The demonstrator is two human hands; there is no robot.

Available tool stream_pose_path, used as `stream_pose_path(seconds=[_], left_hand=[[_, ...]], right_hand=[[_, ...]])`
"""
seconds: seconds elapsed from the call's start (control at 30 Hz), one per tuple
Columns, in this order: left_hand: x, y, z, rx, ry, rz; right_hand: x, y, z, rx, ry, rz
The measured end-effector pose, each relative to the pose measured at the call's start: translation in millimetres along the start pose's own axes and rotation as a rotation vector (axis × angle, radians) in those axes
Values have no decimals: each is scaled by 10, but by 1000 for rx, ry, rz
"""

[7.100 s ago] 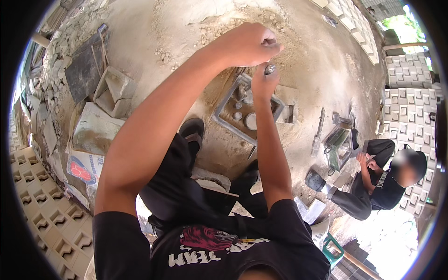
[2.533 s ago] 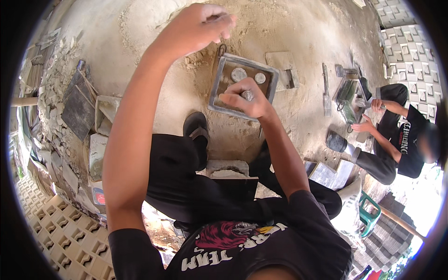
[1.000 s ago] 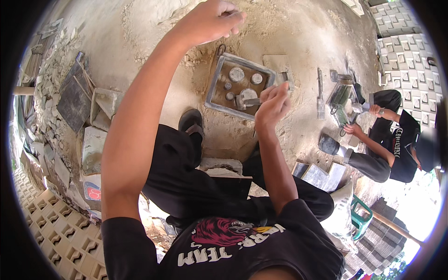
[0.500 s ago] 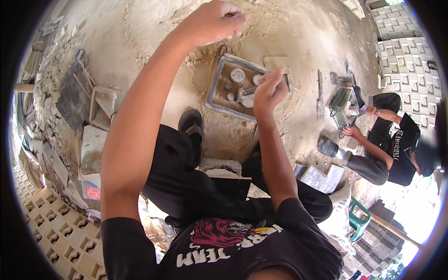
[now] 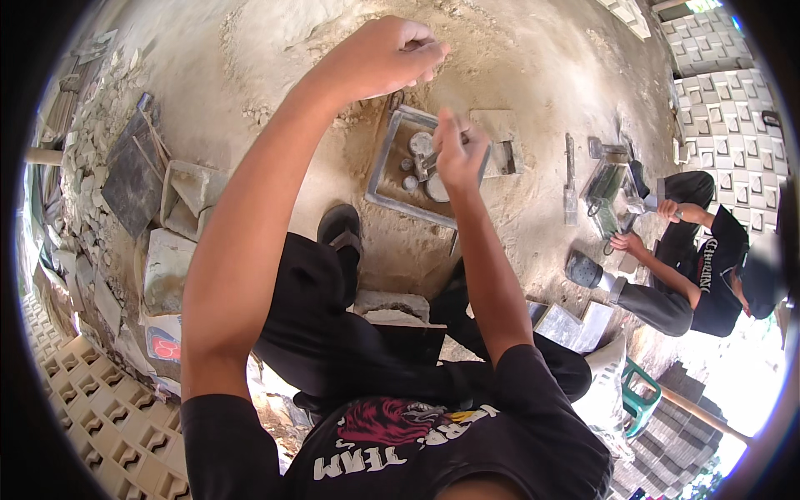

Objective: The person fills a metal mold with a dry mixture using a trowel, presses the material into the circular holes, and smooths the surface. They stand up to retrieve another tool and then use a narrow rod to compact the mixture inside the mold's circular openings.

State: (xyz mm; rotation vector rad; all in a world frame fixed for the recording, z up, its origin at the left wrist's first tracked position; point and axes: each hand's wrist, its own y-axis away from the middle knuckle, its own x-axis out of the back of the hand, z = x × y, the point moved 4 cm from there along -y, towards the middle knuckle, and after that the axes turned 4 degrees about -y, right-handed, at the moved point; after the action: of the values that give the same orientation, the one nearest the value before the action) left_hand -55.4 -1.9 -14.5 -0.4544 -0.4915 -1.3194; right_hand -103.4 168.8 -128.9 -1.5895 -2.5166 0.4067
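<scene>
My left hand (image 5: 392, 57) is raised beyond the far side of a shallow rectangular mould frame (image 5: 407, 208) on the ground. Its fingers are curled closed; anything inside them is hidden. Over the right part of the frame, my right hand (image 5: 461, 154) is closed and slightly blurred. A small grey tool with a flat end (image 5: 424, 165) juts from its left side, apparently gripped by a hidden handle. Within the frame lie a large round disc (image 5: 421, 143), another large disc (image 5: 437, 188) partly behind the hand, and smaller round pieces (image 5: 409, 183).
Another person (image 5: 721, 271) crouches at the right, both hands at a similar mould (image 5: 604, 196). A flat bar (image 5: 570, 179) lies between us. Left are a dark board (image 5: 133, 187), concrete pieces (image 5: 167, 267) and rubble. Patterned blocks (image 5: 725, 133) stand at far right; a green stool (image 5: 640, 396) is behind.
My right hand has moved left and slightly away from me over the mould, with the grey tool beside it. My left hand is slightly lower in view, its fingers still curled.
</scene>
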Motion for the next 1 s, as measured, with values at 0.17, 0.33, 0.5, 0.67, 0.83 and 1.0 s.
stream_pose_path(seconds=[0.17, 0.33, 0.5, 0.67, 0.83, 1.0], left_hand=[[-8, 4, 34, -4, 16, -26], [8, 32, 15, 23, 24, -5], [27, 19, -25, -6, 16, 8], [15, 32, -56, -9, 11, 10], [-38, -63, 7, 15, -18, -26], [-222, -153, 38, -12, -42, -70]], right_hand=[[101, -189, -53, -131, -128, -311], [248, -464, -201, -268, 16, -640], [369, -397, -72, -343, -193, -792], [662, -457, -194, -319, -131, -692], [834, -479, -87, -251, -222, -533], [884, -326, -218, -248, -173, -365]])
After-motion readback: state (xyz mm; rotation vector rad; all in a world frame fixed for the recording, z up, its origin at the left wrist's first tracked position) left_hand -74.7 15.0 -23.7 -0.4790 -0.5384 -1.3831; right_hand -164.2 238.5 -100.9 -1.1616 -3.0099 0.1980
